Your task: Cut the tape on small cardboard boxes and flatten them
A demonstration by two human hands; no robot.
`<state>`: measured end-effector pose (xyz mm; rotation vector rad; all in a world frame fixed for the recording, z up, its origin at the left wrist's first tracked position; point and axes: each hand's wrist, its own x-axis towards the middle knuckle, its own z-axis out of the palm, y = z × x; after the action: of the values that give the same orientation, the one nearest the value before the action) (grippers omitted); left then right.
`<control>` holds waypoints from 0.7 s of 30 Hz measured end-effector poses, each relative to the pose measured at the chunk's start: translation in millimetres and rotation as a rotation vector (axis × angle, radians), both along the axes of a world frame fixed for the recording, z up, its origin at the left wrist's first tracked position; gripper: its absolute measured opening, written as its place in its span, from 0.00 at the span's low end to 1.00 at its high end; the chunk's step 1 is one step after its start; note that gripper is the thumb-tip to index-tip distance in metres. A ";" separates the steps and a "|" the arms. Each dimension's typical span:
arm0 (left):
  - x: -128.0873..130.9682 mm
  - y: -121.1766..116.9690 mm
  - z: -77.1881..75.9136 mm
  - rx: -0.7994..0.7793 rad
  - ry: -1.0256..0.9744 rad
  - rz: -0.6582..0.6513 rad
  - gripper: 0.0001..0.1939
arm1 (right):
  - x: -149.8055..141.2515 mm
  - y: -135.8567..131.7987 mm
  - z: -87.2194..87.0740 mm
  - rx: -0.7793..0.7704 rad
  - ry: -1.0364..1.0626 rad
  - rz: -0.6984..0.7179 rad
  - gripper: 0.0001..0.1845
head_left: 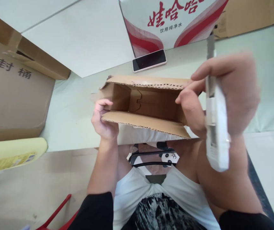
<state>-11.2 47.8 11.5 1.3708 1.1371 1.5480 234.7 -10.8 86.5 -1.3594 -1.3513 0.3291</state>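
An open-topped cardboard box point(146, 125) with ragged cut edges lies in front of me, its inside facing up and bare. Around its left end my left hand point(104, 119) is closed, fingers hooked over the rim. My right hand point(232, 92) grips a white box cutter point(217, 134) whose grey blade points away from me. Thumb and fingertips of that same hand reach to the box's right rim, close to or touching it; the contact is partly hidden.
A phone point(149, 60) lies behind the box, before a white carton with red print point(146, 32). A large brown carton point(14, 95) stands at left, above a yellow container point(14, 155). Another brown carton point(254, 16) is at back right. A red stool or chair part point(57, 212) shows below.
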 end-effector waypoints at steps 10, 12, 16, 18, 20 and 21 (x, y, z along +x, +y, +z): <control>-1.8 1.8 -0.4 -0.033 -0.078 -0.064 0.29 | 14.3 -10.0 17.5 -0.114 -0.479 0.000 0.05; -3.3 2.5 -1.8 -0.016 -0.051 -0.059 0.30 | 16.8 -9.9 16.6 -0.164 -0.506 -0.005 0.05; -6.1 2.4 -3.7 0.039 -0.016 -0.035 0.30 | 16.4 -1.3 3.9 -0.121 -0.434 0.015 0.05; -5.9 1.2 -3.5 0.044 0.009 -0.021 0.31 | 13.9 5.5 -4.6 -0.026 -0.252 0.029 0.08; -4.4 -0.5 -3.3 0.061 0.025 -0.001 0.31 | 11.6 12.1 -11.9 0.086 -0.070 0.060 0.07; -3.6 -1.5 -3.6 0.085 0.037 0.010 0.30 | 10.8 14.9 -14.8 0.136 -0.005 0.081 0.06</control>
<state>-14.8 46.4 7.9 1.4572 1.1131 1.6007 245.4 4.0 71.7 -1.1965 -1.4098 0.2828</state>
